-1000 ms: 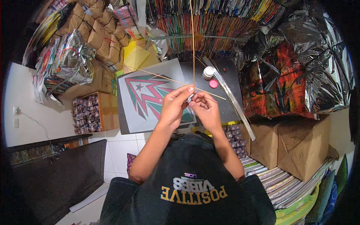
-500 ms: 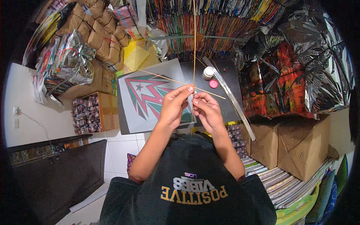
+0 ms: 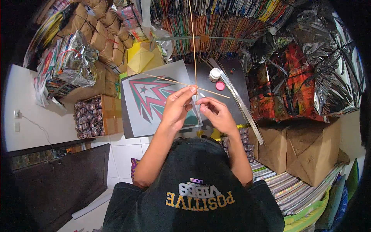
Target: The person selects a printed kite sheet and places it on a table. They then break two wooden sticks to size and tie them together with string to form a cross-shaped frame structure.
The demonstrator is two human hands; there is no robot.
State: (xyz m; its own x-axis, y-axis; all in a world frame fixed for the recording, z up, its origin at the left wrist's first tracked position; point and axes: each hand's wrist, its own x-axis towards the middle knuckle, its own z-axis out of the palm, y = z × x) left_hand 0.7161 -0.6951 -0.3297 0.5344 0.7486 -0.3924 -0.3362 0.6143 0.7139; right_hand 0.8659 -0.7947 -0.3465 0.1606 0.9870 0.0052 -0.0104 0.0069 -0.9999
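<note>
Two thin bamboo sticks cross above the table. My left hand (image 3: 177,108) pinches them where they meet. The long stick (image 3: 193,42) runs nearly upright, its lower part passing down toward my shirt. The other stick (image 3: 164,80) lies slantwise across it, its right end lower. Just right of the crossing, my right hand (image 3: 219,115) has its fingers curled and drawn together; anything between the fingertips is too small to make out. Beneath the hands lies a pale translucent sheet (image 3: 135,116) with a red, green and black star-and-zigzag design.
On the dark tabletop (image 3: 239,83) stand a small white jar (image 3: 215,74) and a pink lid (image 3: 220,86). Long clear strips (image 3: 243,110) lie along its right side. Stacked colourful sheets (image 3: 205,27), wrapped bundles (image 3: 108,42) and brown boxes (image 3: 313,150) surround the table.
The crossed sticks have shifted slightly left, the long one tilting that way at its top. My right hand has moved a little right, away from the crossing. My left hand keeps its pinch.
</note>
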